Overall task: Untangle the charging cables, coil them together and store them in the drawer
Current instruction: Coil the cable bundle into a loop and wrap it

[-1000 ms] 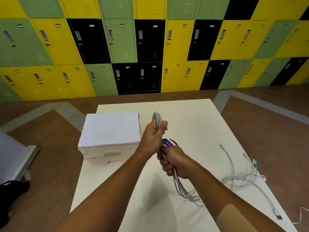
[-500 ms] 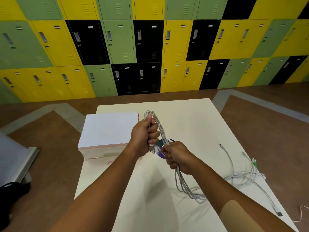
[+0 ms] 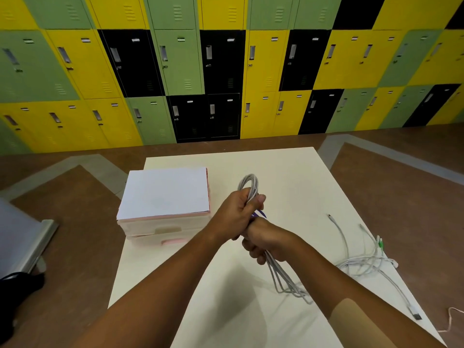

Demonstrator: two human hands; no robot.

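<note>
L hand shifts right, fist clenched on looped thin grey cables. R hand grips them just below.

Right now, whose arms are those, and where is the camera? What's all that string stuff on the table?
Those are a person's own two bare arms; no robot here. The single picture comes from a camera worn on their head, looking forward and down. The left hand grips the top of a looped bundle of grey charging cables, and the right hand grips the same bundle lower down, its tail trailing onto the white table. Something purple peeks out between the hands; I cannot tell what. On the table's left side stands a small pink-and-white drawer box. On the right lies a loose tangle of more cables, not held. Behind are yellow, green and black lockers.
</note>
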